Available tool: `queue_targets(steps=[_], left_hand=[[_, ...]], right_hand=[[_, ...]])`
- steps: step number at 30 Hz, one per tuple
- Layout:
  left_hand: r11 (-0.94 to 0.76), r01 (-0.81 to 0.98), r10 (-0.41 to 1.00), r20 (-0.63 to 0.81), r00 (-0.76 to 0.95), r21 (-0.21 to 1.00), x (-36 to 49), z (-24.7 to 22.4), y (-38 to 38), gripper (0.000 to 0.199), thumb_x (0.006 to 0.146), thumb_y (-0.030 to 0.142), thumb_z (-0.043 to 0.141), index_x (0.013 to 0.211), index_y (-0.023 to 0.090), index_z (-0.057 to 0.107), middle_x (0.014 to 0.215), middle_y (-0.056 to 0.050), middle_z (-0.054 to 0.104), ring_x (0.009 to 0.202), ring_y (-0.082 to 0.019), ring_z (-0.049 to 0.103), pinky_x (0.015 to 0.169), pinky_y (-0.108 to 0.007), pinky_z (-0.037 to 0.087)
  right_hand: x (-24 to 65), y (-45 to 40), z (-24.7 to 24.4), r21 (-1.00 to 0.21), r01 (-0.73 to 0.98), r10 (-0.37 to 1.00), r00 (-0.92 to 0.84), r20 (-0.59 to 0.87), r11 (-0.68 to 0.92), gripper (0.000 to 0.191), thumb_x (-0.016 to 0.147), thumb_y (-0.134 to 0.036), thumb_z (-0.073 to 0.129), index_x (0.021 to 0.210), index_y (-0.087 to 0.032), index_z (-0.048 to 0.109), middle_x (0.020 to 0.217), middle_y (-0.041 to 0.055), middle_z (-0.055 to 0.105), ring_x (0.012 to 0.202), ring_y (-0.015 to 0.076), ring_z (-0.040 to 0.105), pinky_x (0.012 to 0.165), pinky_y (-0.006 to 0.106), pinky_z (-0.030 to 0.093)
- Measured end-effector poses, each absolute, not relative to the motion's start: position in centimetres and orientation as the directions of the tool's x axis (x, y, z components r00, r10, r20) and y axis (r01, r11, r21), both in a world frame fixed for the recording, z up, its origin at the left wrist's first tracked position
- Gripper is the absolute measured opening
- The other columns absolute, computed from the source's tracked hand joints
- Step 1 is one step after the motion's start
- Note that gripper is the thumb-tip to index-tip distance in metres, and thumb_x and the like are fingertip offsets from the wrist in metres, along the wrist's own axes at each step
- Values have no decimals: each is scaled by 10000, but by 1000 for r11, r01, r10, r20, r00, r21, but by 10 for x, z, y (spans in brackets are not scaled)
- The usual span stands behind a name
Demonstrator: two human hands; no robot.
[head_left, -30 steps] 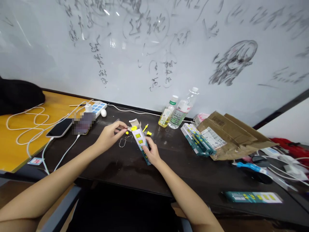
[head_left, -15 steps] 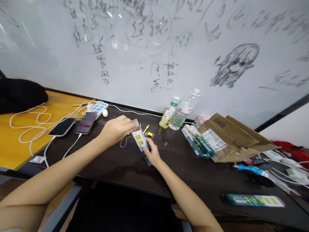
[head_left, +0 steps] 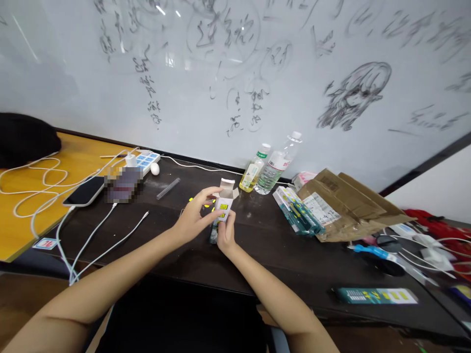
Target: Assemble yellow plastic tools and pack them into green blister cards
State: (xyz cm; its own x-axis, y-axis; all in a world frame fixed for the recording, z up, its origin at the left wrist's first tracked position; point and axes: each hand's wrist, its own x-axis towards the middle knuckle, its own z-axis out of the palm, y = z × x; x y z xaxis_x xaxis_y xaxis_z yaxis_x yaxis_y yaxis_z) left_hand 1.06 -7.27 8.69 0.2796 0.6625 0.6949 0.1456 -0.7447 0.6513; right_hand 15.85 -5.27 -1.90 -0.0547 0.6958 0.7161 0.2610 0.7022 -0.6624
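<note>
A slim white and teal carton (head_left: 224,203) with yellow lettering stands tilted above the dark desk, its top flaps spread. My right hand (head_left: 226,234) wraps around its lower part. My left hand (head_left: 195,213) is at the carton's upper left side, thumb across the front and fingertips by the flap, apparently gripping it lightly. Small yellow pieces (head_left: 208,201) lie on the desk behind my left hand, partly hidden by it. What is inside the carton cannot be made out.
Two bottles, one yellowish (head_left: 250,172) and one of water (head_left: 274,169), stand behind. To the right are similar cartons (head_left: 300,213), a brown paper bag (head_left: 353,206) and another carton (head_left: 375,295). Phones (head_left: 84,191), cables and a clear tube (head_left: 168,189) lie left.
The carton has turned more upright, its open end facing me more. My left hand has moved from the top flaps down to the carton's left side. My right hand still holds the lower part.
</note>
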Motion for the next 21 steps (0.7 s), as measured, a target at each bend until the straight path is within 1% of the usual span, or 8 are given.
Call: queue_targets(steps=[2,5,7,9,11,14,17,21], left_hand=[[-757,114,653,741,157,643,25,80,-72,460,848,257,594,1287,259,458,1233,-92,535,1027,-176,588,871,-314,507],[-803,123,589,808,13,583,36,73,-73,509,836,245,607,1309,250,418,1278,-109,501,1099,-195,555,868,-328,509],[-836,180,523,852,-24,518,38,71,-75,547,825,237,618,1324,254,396,1311,-113,471,1179,-214,497,847,-328,519],[-849,280,463,886,-20,449,36,72,-77,533,821,229,619,1314,250,418,1292,-108,476,1203,-221,463,833,-330,519],[-834,389,430,903,12,392,34,78,-80,448,822,225,617,1252,243,495,1236,-96,501,1156,-213,483,847,-342,503],[-804,486,412,910,41,342,34,91,-82,224,822,241,618,1046,228,612,1089,-63,544,1016,-187,532,841,-343,475],[-764,527,429,903,-14,371,38,105,-82,180,784,274,663,933,198,597,927,-37,576,894,-177,536,805,-344,452],[-698,581,464,882,-80,420,45,120,-82,158,750,262,684,815,195,556,794,-2,560,779,-161,501,761,-329,422]], right_hand=[[154,-54,-20,-622,266,652,-30,758,736,364,941,-464,322,1205,-214,343,1033,89,539,901,196,573,775,359,493],[154,-55,-17,-593,276,629,-59,775,756,361,944,-449,331,1207,-202,341,1000,83,537,864,189,570,765,352,493],[156,-56,-15,-602,277,641,-72,764,749,365,944,-450,332,1207,-197,333,984,80,540,839,187,572,748,347,495],[158,-56,-15,-612,275,653,-83,753,741,367,941,-449,350,1206,-197,331,988,81,543,832,189,577,738,344,496],[159,-55,-16,-612,277,655,-100,749,741,362,939,-437,365,1210,-198,334,997,83,547,832,190,581,735,343,494],[159,-55,-18,-592,287,642,-123,757,753,374,935,-437,378,1217,-196,334,998,86,556,831,197,585,734,346,491],[157,-54,-19,-577,308,634,-132,762,757,393,926,-460,386,1212,-194,336,974,82,563,839,210,587,737,357,489],[158,-54,-18,-576,332,643,-140,753,747,390,926,-464,375,1210,-199,337,977,83,568,858,222,589,741,364,488]])
